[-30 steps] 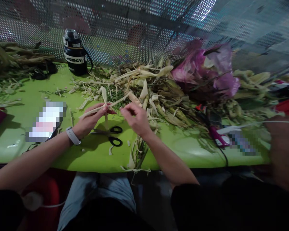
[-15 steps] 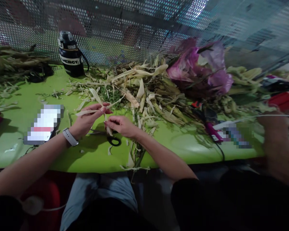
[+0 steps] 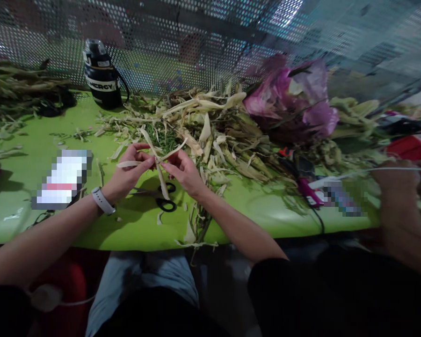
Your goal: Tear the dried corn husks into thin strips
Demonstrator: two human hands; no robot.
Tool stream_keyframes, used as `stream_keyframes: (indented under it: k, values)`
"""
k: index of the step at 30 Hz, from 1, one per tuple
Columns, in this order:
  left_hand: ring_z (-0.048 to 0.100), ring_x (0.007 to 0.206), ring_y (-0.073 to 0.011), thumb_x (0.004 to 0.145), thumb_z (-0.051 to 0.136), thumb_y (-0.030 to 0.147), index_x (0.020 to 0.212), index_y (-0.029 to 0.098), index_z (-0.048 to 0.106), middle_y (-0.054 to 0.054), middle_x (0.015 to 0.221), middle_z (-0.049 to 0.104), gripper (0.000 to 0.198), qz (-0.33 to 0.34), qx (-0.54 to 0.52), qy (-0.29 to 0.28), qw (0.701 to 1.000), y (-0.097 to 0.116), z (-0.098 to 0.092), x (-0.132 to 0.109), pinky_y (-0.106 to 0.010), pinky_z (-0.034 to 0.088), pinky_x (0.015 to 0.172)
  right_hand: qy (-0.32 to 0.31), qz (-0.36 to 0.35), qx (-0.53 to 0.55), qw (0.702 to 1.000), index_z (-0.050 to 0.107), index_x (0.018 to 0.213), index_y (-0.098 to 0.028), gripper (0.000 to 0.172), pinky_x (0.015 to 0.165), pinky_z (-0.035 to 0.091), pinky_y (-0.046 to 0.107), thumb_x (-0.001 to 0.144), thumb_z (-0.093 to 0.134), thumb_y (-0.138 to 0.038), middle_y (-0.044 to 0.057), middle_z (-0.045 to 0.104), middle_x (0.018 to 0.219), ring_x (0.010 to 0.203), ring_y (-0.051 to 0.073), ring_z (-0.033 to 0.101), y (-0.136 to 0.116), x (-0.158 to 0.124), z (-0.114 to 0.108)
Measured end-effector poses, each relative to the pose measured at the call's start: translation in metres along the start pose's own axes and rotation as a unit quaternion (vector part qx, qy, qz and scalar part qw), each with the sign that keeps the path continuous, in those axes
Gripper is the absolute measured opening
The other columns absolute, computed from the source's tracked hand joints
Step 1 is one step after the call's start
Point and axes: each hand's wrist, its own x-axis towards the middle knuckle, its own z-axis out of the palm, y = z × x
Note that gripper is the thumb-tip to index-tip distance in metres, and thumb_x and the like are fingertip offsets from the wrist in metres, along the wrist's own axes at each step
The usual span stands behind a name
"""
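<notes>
Pale crossed strips of dried corn husk (image 3: pixel 163 180) stick out from between my hands in several directions. My left hand (image 3: pixel 131 166), with a white band on its wrist, pinches the strips near where they cross. Close beside it on the right, my right hand (image 3: pixel 184 171) grips a strip between thumb and fingers at the same crossing. Underneath, black-handled scissors (image 3: pixel 166 204) lie on the green table (image 3: pixel 126 234), their blades pointing left and partly in shadow.
A heap of dried husks (image 3: pixel 238 140) spreads behind my hands. To its right lies a pink plastic bag (image 3: pixel 291 103). A black bottle (image 3: pixel 102 79) stands at the back left, a lit phone (image 3: pixel 63 180) nearer me. At right, another person's hand (image 3: pixel 396 180) is beside a white strip.
My right hand has moved up from the lower end of the hanging strip to the crossing beside my left hand. More of that strip and the scissors' handles now show.
</notes>
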Motion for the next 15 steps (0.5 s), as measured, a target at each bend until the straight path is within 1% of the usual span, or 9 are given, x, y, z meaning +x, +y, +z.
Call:
stream_keyframes:
  k: [1,3,5,6,7,8,11,13,15]
  values:
    - [0.063,0.077,-0.0123,0.085,0.074,0.028,0.112,0.018,0.054,0.001,0.081,0.064,0.035,-0.002,-0.024,-0.004,1.000,0.000,0.000,0.000,-0.027,0.053,0.077,0.010,-0.029,-0.033,0.999,0.061,0.108,-0.021,0.032,0.065,0.050,0.028,0.085,0.066,-0.043,0.001,0.058,0.085,0.072,0.014,0.055,0.000,0.000,-0.001]
    - [0.062,0.074,-0.0105,0.082,0.077,0.029,0.109,0.019,0.055,0.002,0.081,0.063,0.036,-0.008,-0.072,-0.016,0.997,0.000,0.000,0.001,-0.025,0.052,0.076,0.013,-0.102,-0.123,0.987,0.064,0.117,-0.021,0.035,0.078,0.053,0.032,0.088,0.063,-0.040,0.005,0.060,0.097,0.085,0.017,0.059,0.000,0.000,-0.004]
    - [0.061,0.073,-0.0094,0.080,0.080,0.029,0.106,0.018,0.057,0.003,0.080,0.063,0.037,-0.021,-0.105,-0.033,0.994,0.000,-0.001,0.001,-0.023,0.052,0.075,0.010,-0.174,-0.198,0.965,0.068,0.118,-0.021,0.034,0.096,0.050,0.039,0.090,0.062,-0.040,0.009,0.061,0.110,0.106,0.023,0.059,0.001,0.000,-0.006]
    - [0.061,0.072,-0.0092,0.079,0.081,0.030,0.105,0.018,0.058,0.002,0.079,0.063,0.037,-0.030,-0.112,-0.041,0.992,0.000,-0.001,0.001,-0.023,0.052,0.074,0.008,-0.202,-0.218,0.955,0.070,0.116,-0.021,0.033,0.102,0.048,0.041,0.092,0.061,-0.041,0.011,0.061,0.114,0.113,0.025,0.058,0.002,0.000,-0.007]
    - [0.061,0.072,-0.0092,0.079,0.081,0.030,0.103,0.017,0.058,0.002,0.079,0.063,0.036,-0.038,-0.114,-0.048,0.992,0.000,-0.001,0.001,-0.023,0.052,0.074,0.006,-0.220,-0.229,0.948,0.071,0.115,-0.022,0.031,0.104,0.046,0.043,0.093,0.060,-0.041,0.011,0.063,0.116,0.117,0.026,0.057,0.003,0.001,-0.008]
    - [0.062,0.072,-0.0095,0.079,0.081,0.030,0.103,0.017,0.059,0.002,0.078,0.064,0.035,-0.046,-0.112,-0.056,0.991,0.000,-0.001,0.001,-0.023,0.052,0.074,0.005,-0.230,-0.234,0.944,0.072,0.114,-0.022,0.030,0.104,0.046,0.044,0.095,0.057,-0.041,0.011,0.065,0.115,0.116,0.026,0.058,0.005,0.001,-0.008]
    - [0.063,0.071,-0.0106,0.080,0.081,0.031,0.106,0.017,0.060,0.002,0.077,0.065,0.036,-0.057,-0.089,-0.079,0.991,0.001,-0.001,0.000,-0.024,0.052,0.072,-0.011,-0.241,-0.265,0.934,0.074,0.110,-0.021,0.032,0.098,0.049,0.043,0.100,0.050,-0.039,0.010,0.070,0.107,0.106,0.025,0.063,0.009,0.002,-0.010]
    - [0.063,0.071,-0.0108,0.080,0.080,0.031,0.109,0.017,0.060,0.002,0.077,0.065,0.038,-0.054,-0.074,-0.078,0.993,0.002,-0.001,-0.001,-0.024,0.052,0.071,-0.030,-0.250,-0.295,0.922,0.074,0.110,-0.020,0.034,0.099,0.049,0.044,0.101,0.047,-0.039,0.011,0.072,0.108,0.107,0.026,0.063,0.011,0.002,-0.012]
    - [0.063,0.071,-0.0105,0.080,0.081,0.031,0.111,0.017,0.059,0.002,0.078,0.066,0.041,-0.046,-0.072,-0.065,0.994,0.004,-0.001,0.000,-0.023,0.051,0.070,-0.051,-0.263,-0.313,0.911,0.073,0.113,-0.019,0.038,0.102,0.048,0.045,0.101,0.046,-0.043,0.012,0.072,0.111,0.112,0.026,0.062,0.012,0.003,-0.013]
